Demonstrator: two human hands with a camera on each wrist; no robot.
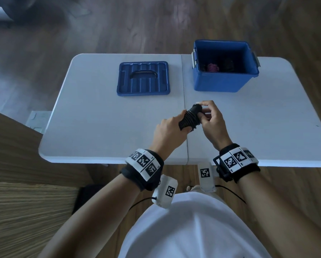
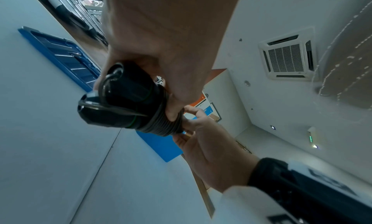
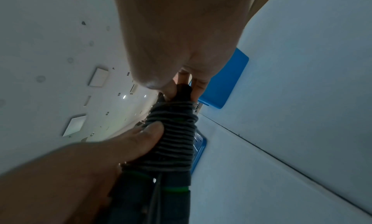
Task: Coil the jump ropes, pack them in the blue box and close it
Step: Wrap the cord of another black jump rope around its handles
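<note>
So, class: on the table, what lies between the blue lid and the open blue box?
Nothing stands between the blue lid and the blue box: only bare white table crossed by its centre seam, as the head view shows.

We count one bench (image 1: 92, 116). On it we count one blue box (image 1: 224, 81) and one blue lid (image 1: 143, 78). We count two hands: one left hand (image 1: 169, 131) and one right hand (image 1: 212, 120). Between them we count one black jump rope (image 1: 190, 118), wound around its own handles. Inside the box we make out one pink bundle (image 1: 213, 67) and dark shapes beside it, which we cannot count reliably.
</note>
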